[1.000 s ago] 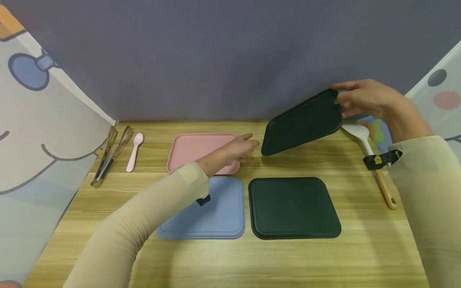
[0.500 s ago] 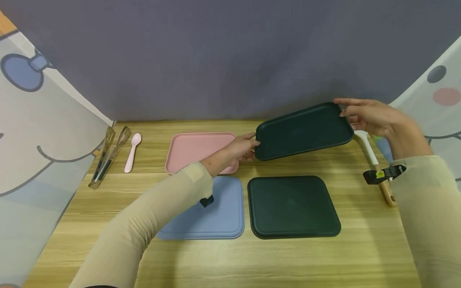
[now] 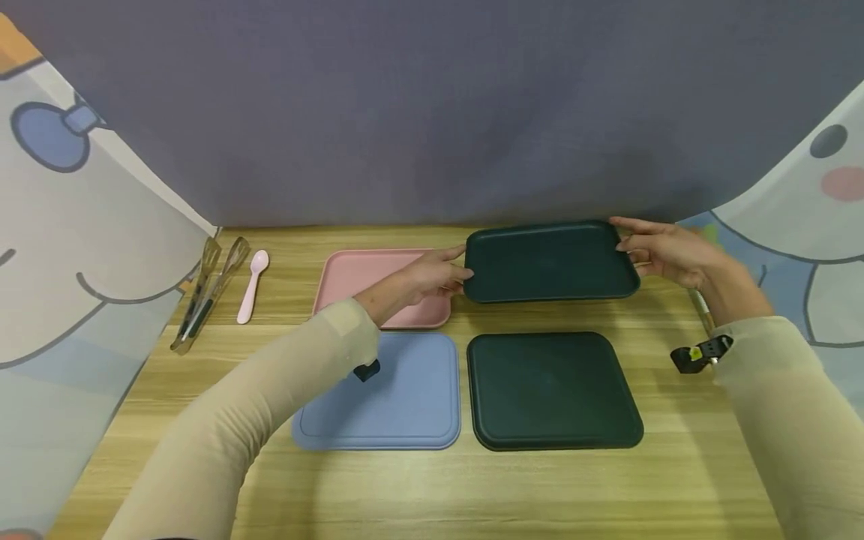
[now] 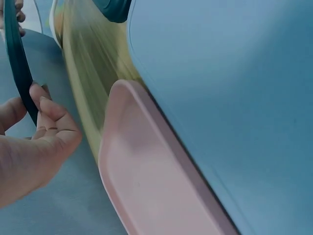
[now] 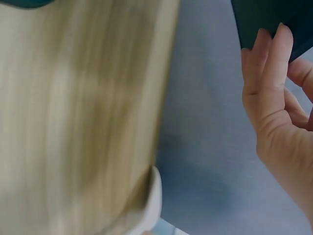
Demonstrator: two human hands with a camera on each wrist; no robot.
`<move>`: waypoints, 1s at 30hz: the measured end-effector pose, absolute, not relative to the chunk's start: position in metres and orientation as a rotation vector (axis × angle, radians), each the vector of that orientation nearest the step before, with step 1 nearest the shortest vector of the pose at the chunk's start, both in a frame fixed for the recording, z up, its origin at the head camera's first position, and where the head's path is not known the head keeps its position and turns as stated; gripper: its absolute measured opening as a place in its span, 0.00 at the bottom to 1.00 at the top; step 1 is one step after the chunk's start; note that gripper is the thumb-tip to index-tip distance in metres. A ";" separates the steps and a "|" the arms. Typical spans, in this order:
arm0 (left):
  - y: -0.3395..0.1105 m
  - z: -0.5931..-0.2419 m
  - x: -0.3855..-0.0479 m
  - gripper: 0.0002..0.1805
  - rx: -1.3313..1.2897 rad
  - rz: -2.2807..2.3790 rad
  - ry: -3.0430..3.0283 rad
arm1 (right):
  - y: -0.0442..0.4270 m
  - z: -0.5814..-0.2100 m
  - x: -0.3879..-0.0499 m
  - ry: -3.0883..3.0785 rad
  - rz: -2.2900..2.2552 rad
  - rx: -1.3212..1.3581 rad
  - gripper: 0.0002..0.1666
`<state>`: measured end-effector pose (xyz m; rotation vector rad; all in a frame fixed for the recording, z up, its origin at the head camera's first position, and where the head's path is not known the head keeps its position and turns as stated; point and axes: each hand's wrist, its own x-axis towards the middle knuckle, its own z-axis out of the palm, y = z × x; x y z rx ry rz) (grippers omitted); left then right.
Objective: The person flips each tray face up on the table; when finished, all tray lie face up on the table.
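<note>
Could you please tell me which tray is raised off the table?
The rear dark green tray is held up; the pink tray, blue tray and front dark green tray all lie on the table.

Soft shadows cross the table (image 3: pixel 540 495), blurred in the right wrist view

Held tray (image 3: pixel 550 262) dark green; spoon (image 3: pixel 253 286) pale pink; table (image 3: pixel 472 495) yellowish, wood-grained.
</note>
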<state>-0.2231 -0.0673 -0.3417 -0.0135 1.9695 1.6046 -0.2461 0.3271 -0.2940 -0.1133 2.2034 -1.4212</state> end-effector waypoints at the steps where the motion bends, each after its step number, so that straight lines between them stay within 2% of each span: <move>1: -0.068 -0.341 -0.224 0.42 -0.011 1.587 1.979 | 0.327 -0.297 -0.246 2.192 -1.426 -0.118 0.40; 18: -0.061 -0.342 -0.233 0.40 -0.044 1.404 2.090 | 0.334 -0.341 -0.258 2.049 -1.407 -0.142 0.45; 30: -0.052 -0.352 -0.234 0.40 -0.048 1.313 2.132 | 0.333 -0.355 -0.264 2.041 -1.390 -0.102 0.45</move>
